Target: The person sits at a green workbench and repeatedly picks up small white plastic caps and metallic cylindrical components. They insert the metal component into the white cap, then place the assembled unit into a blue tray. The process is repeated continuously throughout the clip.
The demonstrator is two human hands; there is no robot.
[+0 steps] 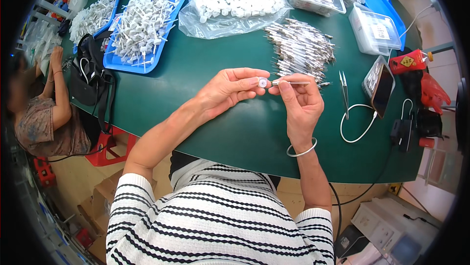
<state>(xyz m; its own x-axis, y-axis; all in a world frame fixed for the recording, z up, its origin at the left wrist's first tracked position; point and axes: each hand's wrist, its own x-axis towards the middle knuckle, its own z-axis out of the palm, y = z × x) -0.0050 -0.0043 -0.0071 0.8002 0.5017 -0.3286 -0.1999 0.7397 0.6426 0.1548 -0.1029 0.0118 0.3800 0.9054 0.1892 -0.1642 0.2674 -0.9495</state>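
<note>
Pinching a round white plastic cap (263, 83) between thumb and fingers, the left hand (223, 88) faces the right hand (302, 103), whose thumb and fingertips grip a slender metal rod (299, 83). Both pieces point end to end above the smooth green table (235, 142), seemingly for fine alignment; whether they touch, I cannot tell. Just beyond, shiny rods (299, 49) lie heaped, presumably within easy reach. Farther out, chunky white caps (240, 0) fill a crinkled clear bag (210, 29), and a blue tray (111, 64) contains white-headed stems (144, 22).

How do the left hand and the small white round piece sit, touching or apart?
Touching: the head view shows the left hand pinching the small white round piece at its thumb and fingertips.
</note>
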